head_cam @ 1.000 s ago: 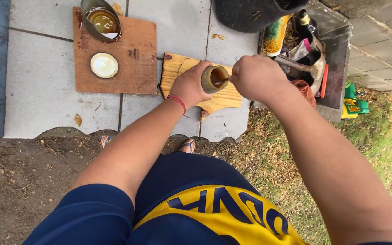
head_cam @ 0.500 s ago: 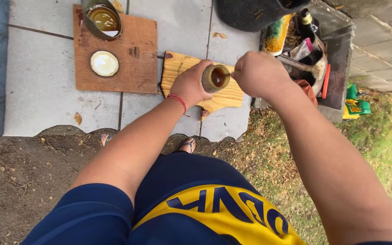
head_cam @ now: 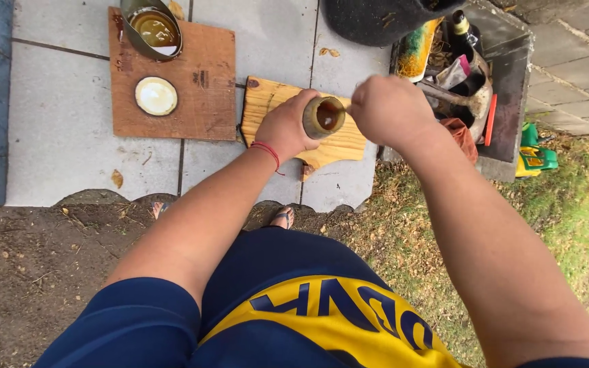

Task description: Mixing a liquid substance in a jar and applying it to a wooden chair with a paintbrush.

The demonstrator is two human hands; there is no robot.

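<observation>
- Nearest the camera, both bare forearms reach away over a dark blue and yellow shirt toward the pale wooden board [head_cam: 277, 102], which lies flat on grey paving slabs where they meet dirt and dry grass.
- The left hand [head_cam: 286, 128], a red cord round its wrist, is wrapped around a small cylindrical tin [head_cam: 323, 116] held just above the pale wooden board. Fingers curl behind the tin's far wall and the thumb presses its near side, so the hand is closed on it.
- The tin's long axis is tilted, its open mouth turned up and toward the camera; a brown, glossy liquid shows inside and its outer wall looks dull and stained.
- The right hand [head_cam: 388, 109] is clenched in a fist just right of the tin, above the board's right edge. A thin pale stick or handle seems to run from the fist to the tin's rim, though it is too small to be sure.
- Left of the board lies a darker, reddish plywood square [head_cam: 206, 102], carrying a round white lid [head_cam: 156, 95] and, farther off, a larger open metal can [head_cam: 151, 28] of amber liquid.
- Right of the board and beyond it stands a dark box [head_cam: 509, 75] crammed with bottles and tools.
</observation>
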